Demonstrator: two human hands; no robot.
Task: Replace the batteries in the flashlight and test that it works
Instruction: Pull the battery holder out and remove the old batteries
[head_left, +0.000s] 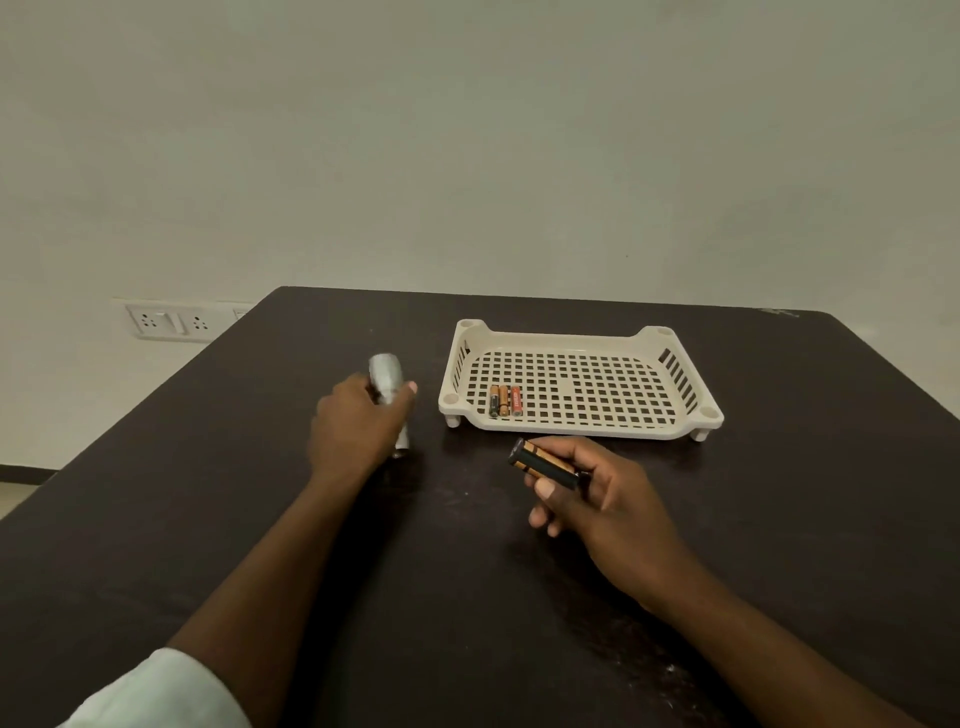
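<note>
A silver flashlight (388, 384) lies on the dark table (467, 571), its wide head pointing away from me. My left hand (353, 426) grips its body, thumb on the right side. My right hand (597, 493) holds a black battery holder (543, 460) loaded with black-and-copper batteries, just in front of the tray. In the cream perforated tray (582, 431), three small batteries (505, 401) lie side by side near the front left corner.
The tray stands on short legs at the middle right of the table. A wall socket panel (166, 321) sits on the wall beyond the table's left edge. A white sleeve (156, 696) shows at my left forearm.
</note>
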